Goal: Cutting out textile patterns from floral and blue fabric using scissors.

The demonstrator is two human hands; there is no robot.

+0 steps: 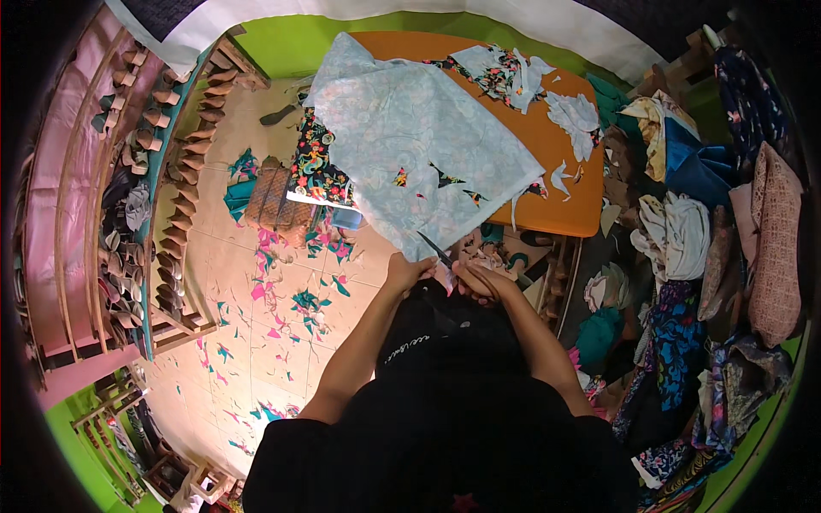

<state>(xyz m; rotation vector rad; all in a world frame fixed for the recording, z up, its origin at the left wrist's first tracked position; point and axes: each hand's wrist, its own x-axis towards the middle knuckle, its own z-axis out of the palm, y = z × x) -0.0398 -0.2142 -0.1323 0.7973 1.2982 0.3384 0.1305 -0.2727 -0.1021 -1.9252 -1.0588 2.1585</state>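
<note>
A large fabric piece (410, 128), pale side up, lies over the table and hangs past its near edge. A black floral print shows along its left side and through several cut-out gaps. My left hand (409, 274) is closed on the fabric's near corner. In my right hand (476, 282) is a pair of scissors (436, 249), its dark blades pointing away from me at the fabric's edge beside my left hand. My fingers hide the scissors' handles. A small pale strip of fabric hangs just below the blades.
On the orange table (564, 209), fabric scraps (573, 120) lie at the far right. A woven basket (278, 205) stands on the floor, amid pink and teal scraps (312, 308). Racks of shoe lasts (184, 197) line the left. Piled cloths (676, 239) fill the right side.
</note>
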